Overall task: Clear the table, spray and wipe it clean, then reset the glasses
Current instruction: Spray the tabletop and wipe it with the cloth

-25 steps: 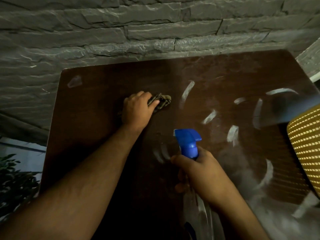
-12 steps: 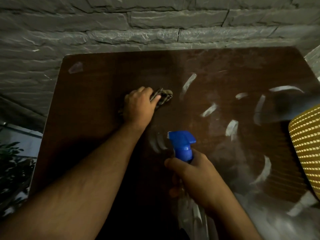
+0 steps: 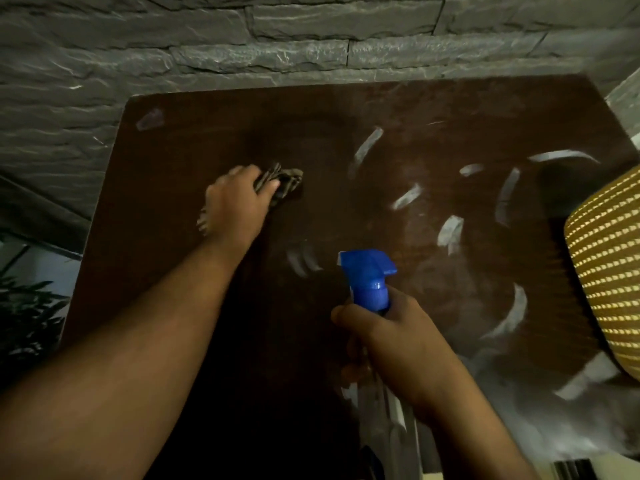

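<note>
1. Left hand (image 3: 239,202): grip clenched on a crumpled cloth (image 3: 282,180), pressed against the dark counter (image 3: 194,140) at centre-left.
2. Right hand (image 3: 391,344): grip wrapped round the neck of a spray bottle (image 3: 369,282) with a blue head, held upright over the near centre of the counter; its clear body is partly hidden below the hand.
3. Pale curved streaks (image 3: 450,230) mark the right half of the counter.
4. A yellow woven chair back (image 3: 609,268) stands at the right edge.
5. A grey stone wall (image 3: 311,39) lies beyond the far edge.

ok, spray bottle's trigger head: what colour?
Bright blue plastic trigger head, gripped by the right hand; head view.
</note>
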`<move>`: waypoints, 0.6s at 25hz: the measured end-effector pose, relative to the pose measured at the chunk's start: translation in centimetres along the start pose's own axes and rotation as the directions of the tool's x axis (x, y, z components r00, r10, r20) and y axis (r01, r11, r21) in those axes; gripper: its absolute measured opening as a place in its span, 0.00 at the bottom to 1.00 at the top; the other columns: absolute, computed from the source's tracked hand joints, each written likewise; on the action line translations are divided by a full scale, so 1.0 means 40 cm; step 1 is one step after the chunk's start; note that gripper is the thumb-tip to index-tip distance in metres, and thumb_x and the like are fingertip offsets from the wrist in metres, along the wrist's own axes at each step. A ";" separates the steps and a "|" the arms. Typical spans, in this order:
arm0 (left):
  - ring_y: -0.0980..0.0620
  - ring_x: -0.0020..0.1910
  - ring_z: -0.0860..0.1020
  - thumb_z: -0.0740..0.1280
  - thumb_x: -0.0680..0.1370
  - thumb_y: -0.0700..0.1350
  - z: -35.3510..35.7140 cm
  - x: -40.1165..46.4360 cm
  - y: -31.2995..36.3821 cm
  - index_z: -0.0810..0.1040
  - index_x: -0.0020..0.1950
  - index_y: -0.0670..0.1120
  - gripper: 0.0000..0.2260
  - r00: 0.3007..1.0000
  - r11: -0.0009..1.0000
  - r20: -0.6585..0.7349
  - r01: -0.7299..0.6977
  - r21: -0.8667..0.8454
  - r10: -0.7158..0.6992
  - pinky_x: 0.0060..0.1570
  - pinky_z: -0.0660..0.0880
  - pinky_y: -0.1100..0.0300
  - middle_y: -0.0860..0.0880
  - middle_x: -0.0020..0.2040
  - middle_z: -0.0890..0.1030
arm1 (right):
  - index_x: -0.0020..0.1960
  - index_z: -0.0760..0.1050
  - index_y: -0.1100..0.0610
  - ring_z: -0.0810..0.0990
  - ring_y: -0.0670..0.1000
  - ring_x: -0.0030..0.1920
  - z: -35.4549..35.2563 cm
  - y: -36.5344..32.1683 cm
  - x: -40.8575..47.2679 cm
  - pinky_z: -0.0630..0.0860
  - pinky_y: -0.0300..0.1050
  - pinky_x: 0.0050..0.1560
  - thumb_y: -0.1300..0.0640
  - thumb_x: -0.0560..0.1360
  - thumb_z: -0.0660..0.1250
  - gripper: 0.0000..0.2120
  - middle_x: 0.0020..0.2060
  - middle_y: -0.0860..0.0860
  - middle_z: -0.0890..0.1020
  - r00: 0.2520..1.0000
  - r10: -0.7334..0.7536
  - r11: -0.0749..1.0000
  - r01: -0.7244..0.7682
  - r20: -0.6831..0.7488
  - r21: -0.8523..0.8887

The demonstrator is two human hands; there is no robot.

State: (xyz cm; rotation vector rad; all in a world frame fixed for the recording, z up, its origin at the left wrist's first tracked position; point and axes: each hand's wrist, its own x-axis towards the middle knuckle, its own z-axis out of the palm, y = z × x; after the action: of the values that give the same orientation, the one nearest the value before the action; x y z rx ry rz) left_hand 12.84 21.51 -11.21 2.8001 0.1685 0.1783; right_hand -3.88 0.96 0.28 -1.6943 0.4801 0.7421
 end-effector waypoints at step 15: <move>0.46 0.47 0.77 0.62 0.78 0.56 0.002 0.002 0.037 0.76 0.50 0.48 0.13 1.000 1.000 0.024 0.018 -0.012 -0.018 0.50 0.75 0.48 0.47 0.48 0.78 | 0.51 0.75 0.53 0.83 0.52 0.30 -0.003 0.016 -0.022 0.81 0.46 0.37 0.54 0.74 0.70 0.08 0.32 0.51 0.82 0.998 -0.024 0.999 0.022 0.066 0.031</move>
State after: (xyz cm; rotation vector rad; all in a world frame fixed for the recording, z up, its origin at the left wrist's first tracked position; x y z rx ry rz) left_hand 13.08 20.11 -10.80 2.7868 0.1860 0.1415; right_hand -4.91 0.64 0.45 -1.6393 0.4228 0.7692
